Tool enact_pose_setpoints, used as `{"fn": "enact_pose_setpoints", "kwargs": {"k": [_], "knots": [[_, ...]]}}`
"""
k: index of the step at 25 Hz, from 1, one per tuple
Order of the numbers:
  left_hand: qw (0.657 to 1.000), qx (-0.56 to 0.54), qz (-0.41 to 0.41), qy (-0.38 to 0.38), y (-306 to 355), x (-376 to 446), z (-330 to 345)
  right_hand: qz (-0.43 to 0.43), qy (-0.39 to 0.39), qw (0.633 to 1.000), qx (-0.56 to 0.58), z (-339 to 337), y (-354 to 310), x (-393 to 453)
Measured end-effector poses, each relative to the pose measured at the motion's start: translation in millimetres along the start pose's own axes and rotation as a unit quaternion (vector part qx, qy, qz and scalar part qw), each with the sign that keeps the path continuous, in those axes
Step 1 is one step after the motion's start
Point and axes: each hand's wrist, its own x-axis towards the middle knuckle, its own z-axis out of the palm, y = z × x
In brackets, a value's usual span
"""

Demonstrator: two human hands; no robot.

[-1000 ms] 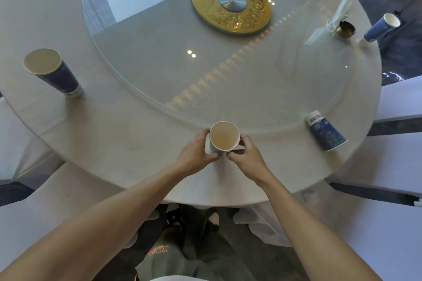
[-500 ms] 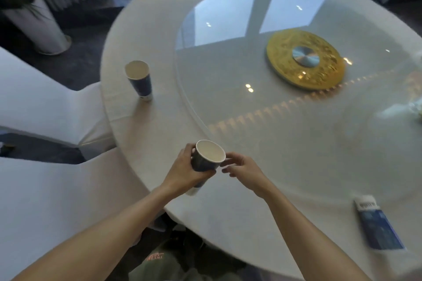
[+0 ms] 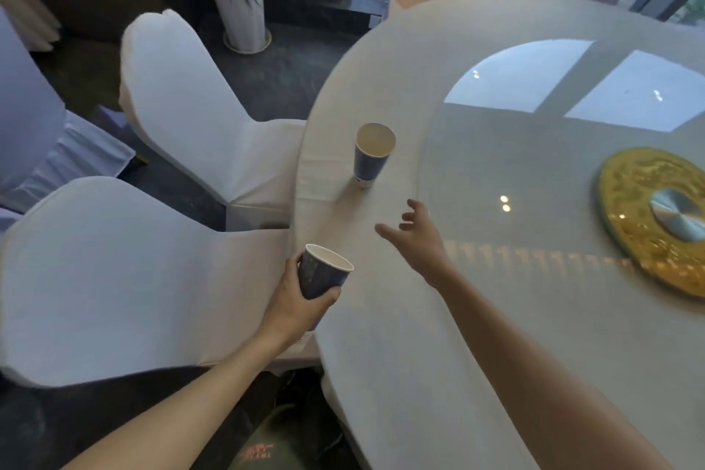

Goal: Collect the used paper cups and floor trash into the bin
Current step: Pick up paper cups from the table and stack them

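Observation:
My left hand (image 3: 293, 301) grips a blue paper cup (image 3: 322, 271) with a white inside, held tilted at the left edge of the round table (image 3: 400, 336). A second blue paper cup (image 3: 372, 154) stands upright on the table's white cloth rim, farther from me. My right hand (image 3: 416, 237) hovers open over the table, fingers spread and pointing toward that standing cup, a short gap below it. No bin is in view.
Two white-covered chairs (image 3: 190, 107) (image 3: 114, 271) stand close against the table's left side. A glass turntable (image 3: 553, 172) with a gold centre disc (image 3: 656, 217) covers the table's middle. A potted plant (image 3: 244, 4) stands on the dark floor behind.
My view has swung left along the table. My left hand lifted the cup off the table and drew it to the edge; my right hand let go and reached out toward the second cup.

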Motion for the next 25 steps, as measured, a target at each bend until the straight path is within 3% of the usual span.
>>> {"fn": "enact_pose_setpoints", "kwargs": {"k": [6,14,19,25], "knots": [[0.999,-0.013,-0.04,0.004,-13,53,-42,-0.061,0.125,0.988,-0.067,38,-61,93],[0.999,0.032,-0.038,-0.016,-7,95,-74,-0.052,0.095,0.966,-0.233,49,-88,173],[0.997,0.061,-0.021,-0.051,10,118,-64,-0.038,0.109,0.975,-0.192,31,-76,158],[0.977,0.183,0.023,-0.102,44,134,-12,-0.025,0.174,0.984,0.011,-31,-44,75]]}}
